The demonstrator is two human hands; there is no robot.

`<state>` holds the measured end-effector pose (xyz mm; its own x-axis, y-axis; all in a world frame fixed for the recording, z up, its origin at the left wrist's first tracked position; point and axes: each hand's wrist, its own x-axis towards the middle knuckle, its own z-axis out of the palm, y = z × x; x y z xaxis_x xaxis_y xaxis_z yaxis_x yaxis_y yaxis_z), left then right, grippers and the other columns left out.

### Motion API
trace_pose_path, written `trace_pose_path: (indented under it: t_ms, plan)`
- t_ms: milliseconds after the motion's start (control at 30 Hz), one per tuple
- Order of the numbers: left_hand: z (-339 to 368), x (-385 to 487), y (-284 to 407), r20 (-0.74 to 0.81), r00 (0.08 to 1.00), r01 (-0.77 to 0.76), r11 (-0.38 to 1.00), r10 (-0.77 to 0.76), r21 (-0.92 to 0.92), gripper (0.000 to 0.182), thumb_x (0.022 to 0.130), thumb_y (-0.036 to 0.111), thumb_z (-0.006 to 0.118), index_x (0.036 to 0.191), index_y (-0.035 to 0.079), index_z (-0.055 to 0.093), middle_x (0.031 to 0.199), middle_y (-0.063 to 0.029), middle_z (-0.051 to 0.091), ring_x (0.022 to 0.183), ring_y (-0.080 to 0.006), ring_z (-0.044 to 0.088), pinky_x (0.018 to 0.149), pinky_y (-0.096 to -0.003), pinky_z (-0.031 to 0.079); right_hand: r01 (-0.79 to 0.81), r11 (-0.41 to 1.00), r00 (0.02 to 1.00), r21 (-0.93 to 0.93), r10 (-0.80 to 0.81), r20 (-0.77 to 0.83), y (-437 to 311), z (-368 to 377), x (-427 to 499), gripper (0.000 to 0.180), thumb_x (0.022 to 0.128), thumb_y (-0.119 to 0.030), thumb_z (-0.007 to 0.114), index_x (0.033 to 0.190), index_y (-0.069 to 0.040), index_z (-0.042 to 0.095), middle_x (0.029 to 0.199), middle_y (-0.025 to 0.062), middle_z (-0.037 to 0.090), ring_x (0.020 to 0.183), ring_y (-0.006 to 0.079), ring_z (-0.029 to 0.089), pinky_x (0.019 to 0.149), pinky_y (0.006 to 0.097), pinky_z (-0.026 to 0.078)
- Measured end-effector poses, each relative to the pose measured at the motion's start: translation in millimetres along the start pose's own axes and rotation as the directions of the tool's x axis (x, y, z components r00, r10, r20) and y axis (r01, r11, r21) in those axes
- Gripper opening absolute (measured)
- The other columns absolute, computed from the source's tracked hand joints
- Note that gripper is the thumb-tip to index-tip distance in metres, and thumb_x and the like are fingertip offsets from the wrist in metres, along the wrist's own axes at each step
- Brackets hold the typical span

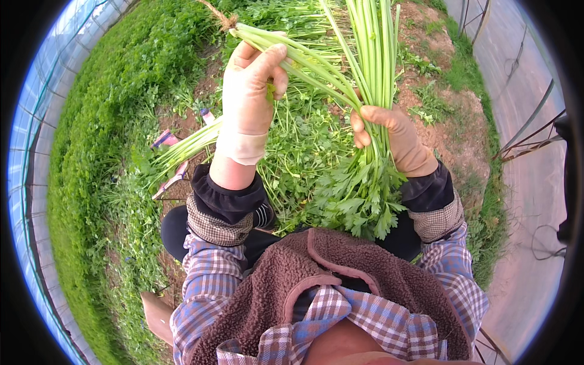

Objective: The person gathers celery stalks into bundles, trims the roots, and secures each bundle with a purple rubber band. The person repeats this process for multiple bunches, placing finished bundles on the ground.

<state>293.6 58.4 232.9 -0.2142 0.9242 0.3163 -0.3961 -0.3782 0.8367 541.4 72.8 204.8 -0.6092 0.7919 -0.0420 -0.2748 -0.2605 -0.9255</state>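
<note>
My right hand (pixel 397 134), in a tan rubber glove, grips a bunch of celery (pixel 372 54) by the stalks just above the leaves. The leafy end (pixel 365 194) hangs down towards my lap, and the pale stalks point away from me. Pinched near its root end in my gloved left hand (pixel 255 82) is a single celery plant (pixel 303 59). Its roots (pixel 223 18) stick out past my fingers at the upper left. That plant's stalks slant down to the right and run into my right hand's grip, against the bunch.
More celery stalks (pixel 187 148) lie left of my left forearm, beside pink strips (pixel 166 138). Leafy trimmings (pixel 296 155) cover the ground ahead. Dense green plants (pixel 105 114) grow on the left. On the right are bare soil (pixel 456 123) and a plastic-sheet wall (pixel 524 182) with metal rods.
</note>
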Motion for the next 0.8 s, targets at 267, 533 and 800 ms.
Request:
trace_pose_path:
  t_ms: [267, 533, 800]
  plan:
    - [-7.2, -3.5, 3.5, 0.012, 0.993, 0.112, 0.989, -0.114, 0.094, 0.023, 0.089, 0.011, 0.071, 0.111, 0.004, 0.067, 0.086, 0.0004, 0.064, 0.060, -0.0055, 0.048, 0.055, -0.0214, 0.037, 0.090, 0.934, 0.990, -0.344, -0.122, -0.072, -7.2, 9.1, 1.2, 0.043, 0.091, -0.016, 0.073, 0.125, 0.006, 0.059, 0.087, 0.0101, 0.070, 0.069, 0.0157, 0.065, 0.064, 0.0287, 0.055]
    - [-11.2, -0.4, 0.9, 0.143, 0.988, 0.058, 0.998, -0.056, -0.009, 0.037, 0.088, 0.006, 0.066, 0.124, 0.000, 0.060, 0.098, -0.0055, 0.068, 0.085, -0.0142, 0.064, 0.079, -0.0293, 0.052, 0.045, 0.957, 0.999, -0.286, -0.038, 0.031, -1.9, 8.5, 1.6, 0.038, 0.095, -0.020, 0.072, 0.123, 0.003, 0.061, 0.090, 0.0088, 0.070, 0.073, 0.0148, 0.066, 0.069, 0.0288, 0.056]
    - [4.5, 0.3, -30.9, 0.058, 0.998, 0.017, 1.000, -0.018, 0.010, 0.050, 0.088, 0.007, 0.068, 0.133, -0.003, 0.051, 0.107, -0.0086, 0.069, 0.096, -0.0161, 0.066, 0.083, -0.0304, 0.055, 0.010, 0.968, 0.998, -0.249, 0.005, 0.061, 10.1, 11.1, 2.7, 0.034, 0.096, -0.020, 0.071, 0.121, 0.001, 0.062, 0.090, 0.0068, 0.070, 0.076, 0.0150, 0.066, 0.073, 0.0296, 0.056]
